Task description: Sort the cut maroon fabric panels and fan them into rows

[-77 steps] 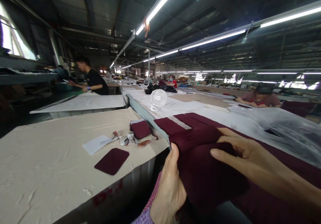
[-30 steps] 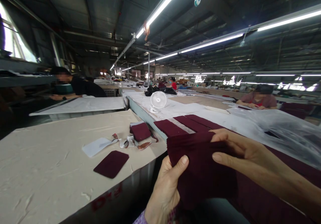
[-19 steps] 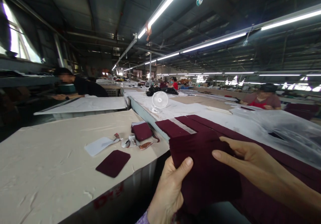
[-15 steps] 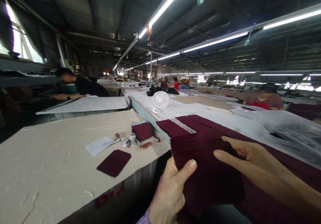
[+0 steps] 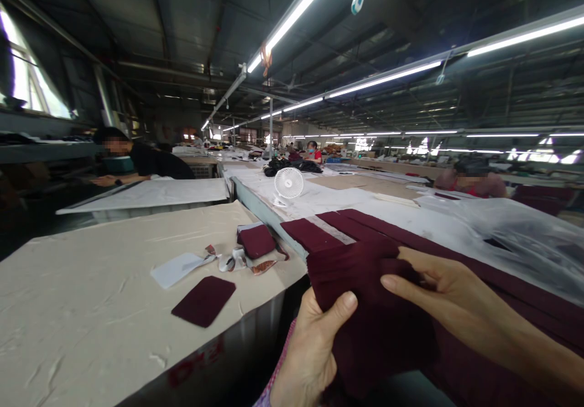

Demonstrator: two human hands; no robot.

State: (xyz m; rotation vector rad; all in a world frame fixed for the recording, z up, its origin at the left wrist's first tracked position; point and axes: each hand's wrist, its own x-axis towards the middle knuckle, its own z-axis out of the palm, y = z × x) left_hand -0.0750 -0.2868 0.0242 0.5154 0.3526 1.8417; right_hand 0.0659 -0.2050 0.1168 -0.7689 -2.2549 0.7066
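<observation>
A dark maroon fabric piece hangs between my two hands, above the table's near edge. My left hand is closed on its left side, with the thumb lying on top. On the upper right, my right hand pinches the cloth between thumb and fingers, and the fabric bulges and folds there. The fingers under the cloth are hidden. Behind it, more maroon fabric panels lie flat on the long table, with a pale strip across them.
On the beige-covered table at left lie a maroon patch, a stack of maroon pieces, a white card and a crumpled ribbon. A white fan and clear plastic sheeting sit farther back. Co-workers sit left and right.
My right hand has shifted slightly left, and the cloth near it is more bunched and raised. My left hand keeps its hold. The view has turned a little.
</observation>
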